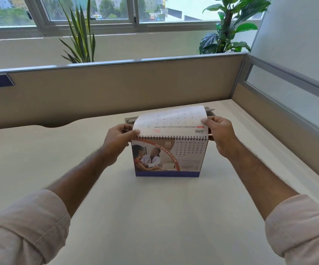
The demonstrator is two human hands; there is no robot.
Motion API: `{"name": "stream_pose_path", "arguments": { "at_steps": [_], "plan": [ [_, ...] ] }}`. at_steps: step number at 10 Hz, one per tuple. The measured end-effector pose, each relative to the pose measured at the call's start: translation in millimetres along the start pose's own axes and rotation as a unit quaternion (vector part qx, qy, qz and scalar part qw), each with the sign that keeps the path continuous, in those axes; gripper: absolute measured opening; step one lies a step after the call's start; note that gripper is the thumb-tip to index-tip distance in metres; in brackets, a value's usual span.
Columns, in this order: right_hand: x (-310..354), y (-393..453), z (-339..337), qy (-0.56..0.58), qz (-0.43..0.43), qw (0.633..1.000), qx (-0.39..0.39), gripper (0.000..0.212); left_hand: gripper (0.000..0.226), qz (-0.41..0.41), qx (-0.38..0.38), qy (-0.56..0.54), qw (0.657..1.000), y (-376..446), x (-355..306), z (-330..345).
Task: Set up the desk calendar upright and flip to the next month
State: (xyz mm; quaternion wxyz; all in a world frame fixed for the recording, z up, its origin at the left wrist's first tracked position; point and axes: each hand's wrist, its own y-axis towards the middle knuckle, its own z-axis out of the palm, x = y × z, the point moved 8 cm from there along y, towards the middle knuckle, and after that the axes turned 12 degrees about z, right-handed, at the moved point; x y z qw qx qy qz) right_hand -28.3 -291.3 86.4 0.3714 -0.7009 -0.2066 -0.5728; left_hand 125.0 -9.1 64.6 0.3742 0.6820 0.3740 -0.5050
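Note:
The desk calendar (167, 158) stands upright on the white desk (155, 217), its spiral binding along the top. The page facing me reads JUN, with a photo and a date grid. Above the binding a white page (171, 119) curls up and backward; its underside shows JUNE upside down. My left hand (117, 143) pinches that page's left edge near the binding. My right hand (221, 133) holds the page's right edge, fingers wrapped at the calendar's top right corner.
A beige partition (116, 87) runs along the desk's far edge, and a glazed one (288, 96) closes the right side. A grey cable cover (129, 120) sits just behind the calendar. Two potted plants (80, 35) stand beyond the partition by the windows.

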Motion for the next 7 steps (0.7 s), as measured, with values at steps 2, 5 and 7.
{"name": "stream_pose_path", "arguments": {
  "at_steps": [2, 5, 7],
  "plan": [
    [-27.0, 7.4, 6.5, -0.038, 0.095, 0.995, -0.010, 0.022, 0.022, -0.066, -0.026, -0.030, 0.997, -1.5, 10.6, 7.4],
    [-43.7, 5.7, 2.5, -0.049, 0.158, 0.985, -0.045, 0.028, 0.024, -0.084, -0.050, 0.012, 0.995, -6.5, 11.6, 11.4],
    [-12.2, -17.4, -22.1, -0.058, -0.035, 0.975, -0.212, 0.022, 0.070, -0.030, -0.140, 0.142, 0.979, -19.0, 1.9, -7.5]
  ]
}}
